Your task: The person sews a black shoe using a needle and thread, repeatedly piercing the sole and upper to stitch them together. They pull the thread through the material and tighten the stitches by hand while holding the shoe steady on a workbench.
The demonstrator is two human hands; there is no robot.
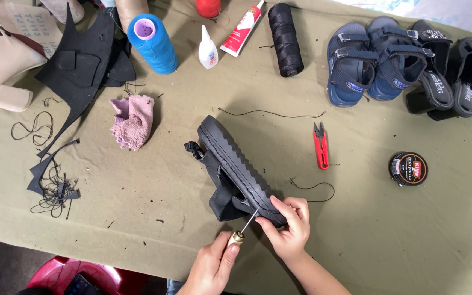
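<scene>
A black sandal lies on its side on the olive cloth-covered table, its ridged sole facing up. My right hand grips the near end of the sole. My left hand holds a stitching awl by its wooden handle, and the metal tip touches the sole's edge beside my right fingers.
Red thread snips and a loose black thread lie right of the sandal. A round polish tin, blue sandals, black heeled sandals, a black thread spool, blue spool, glue bottle, pink rag and black scraps surround it.
</scene>
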